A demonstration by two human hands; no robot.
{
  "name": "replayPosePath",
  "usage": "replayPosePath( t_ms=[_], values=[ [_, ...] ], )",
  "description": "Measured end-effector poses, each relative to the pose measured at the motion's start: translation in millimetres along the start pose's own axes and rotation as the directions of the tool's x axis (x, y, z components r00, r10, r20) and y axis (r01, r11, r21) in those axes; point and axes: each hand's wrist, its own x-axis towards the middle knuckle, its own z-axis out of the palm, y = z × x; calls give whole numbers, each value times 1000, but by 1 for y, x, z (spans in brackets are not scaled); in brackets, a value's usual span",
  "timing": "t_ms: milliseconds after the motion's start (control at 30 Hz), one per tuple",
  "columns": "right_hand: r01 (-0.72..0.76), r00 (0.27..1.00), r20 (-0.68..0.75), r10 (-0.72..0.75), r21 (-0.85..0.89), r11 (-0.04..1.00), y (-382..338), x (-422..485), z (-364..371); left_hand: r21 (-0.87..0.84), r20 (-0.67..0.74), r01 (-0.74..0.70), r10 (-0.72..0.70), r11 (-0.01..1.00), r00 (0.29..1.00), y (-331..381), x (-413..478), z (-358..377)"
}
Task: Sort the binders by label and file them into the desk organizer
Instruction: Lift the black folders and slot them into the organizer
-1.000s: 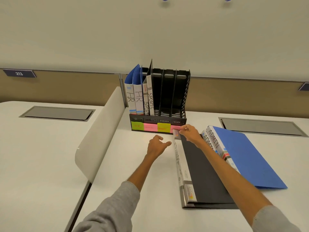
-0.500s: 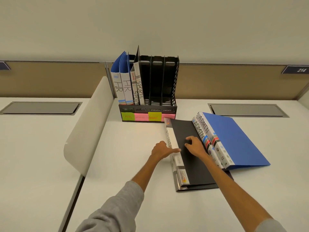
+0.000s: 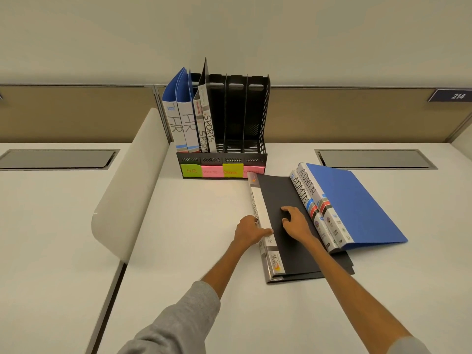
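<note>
Gripping the black binder's (image 3: 286, 226) spine, the left hand (image 3: 249, 232) curls closed; the right hand (image 3: 296, 223) presses spread fingers on its cover.

Black binder (image 3: 286, 226) flat by organizer (image 3: 258, 118); spine label perhaps unreadable.

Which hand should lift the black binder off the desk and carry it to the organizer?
Left, probably. The left hand already curls around the white spine of the flat black binder, on the side nearer the black slotted desk organizer. The right hand only presses the cover.
</note>
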Motion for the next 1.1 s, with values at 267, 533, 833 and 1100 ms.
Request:
replayPosePath(
  t_ms=[267, 533, 833, 1100],
  values=[
    [-4, 1000, 9, 4, -3, 1000, -2, -2, 7, -53, -62, -30, 27, 998, 998, -4, -6, 6],
    [0, 1000, 4, 0, 3, 1000, -12, 3, -5, -237, -92, -21, -1, 971, 996, 11, -11, -4],
    [3, 992, -129, 14, 133, 991, -35, 18, -37, -257, -263, -217, 148, 942, 953, 59, -9, -19],
    [38, 978, -209, 28, 303, 952, -75, 29, -64, -208, -438, -372, 254, 905, 862, 93, -20, -44]
  ],
)
